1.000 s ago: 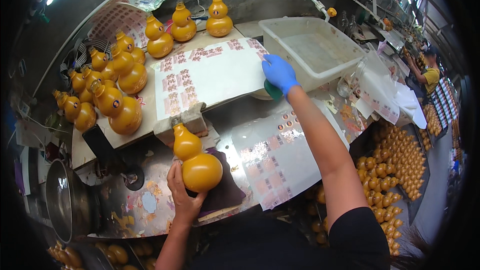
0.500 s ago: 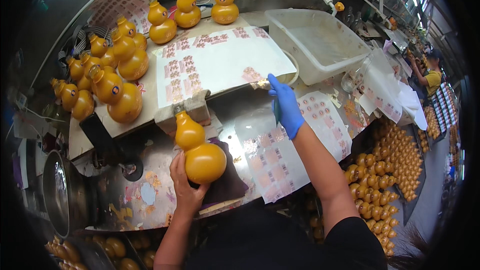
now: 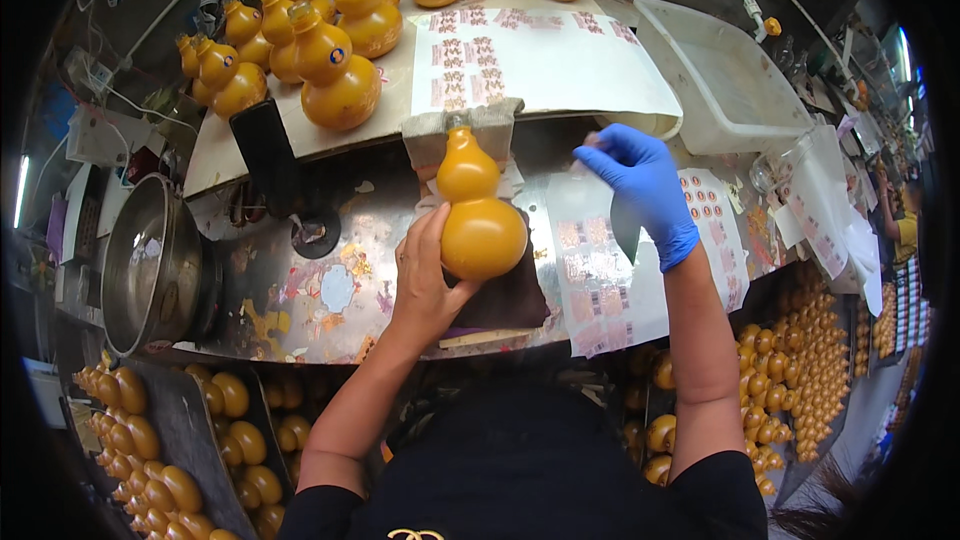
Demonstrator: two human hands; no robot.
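Observation:
My bare left hand (image 3: 425,265) is closed round the lower bulb of a yellow gourd-shaped bottle (image 3: 484,238). The bottle leans with its clear neck against a cloth-wrapped block (image 3: 458,130), over a dark cloth (image 3: 520,305). To the right of it, my blue-gloved right hand (image 3: 640,185) is raised above the printed sheets (image 3: 600,285). Its thumb and fingers pinch a small pinkish decal (image 3: 592,143), partly hidden and blurred. A dark green flat tool (image 3: 626,228) shows under the same palm. Further back lies a white board (image 3: 560,65) with rows of printed decals.
Several gourd bottles (image 3: 340,80) stand at the back left. A black phone-like slab on a stand (image 3: 265,155) and a metal basin (image 3: 150,265) are at left. A translucent tub (image 3: 720,75) sits back right. Racks of bottles (image 3: 130,440) fill the space below the table.
The decal at the white board's near corner has come away and is in my right fingers, which have drawn back toward the bottle. The view has shifted; my left hand still holds the bottle.

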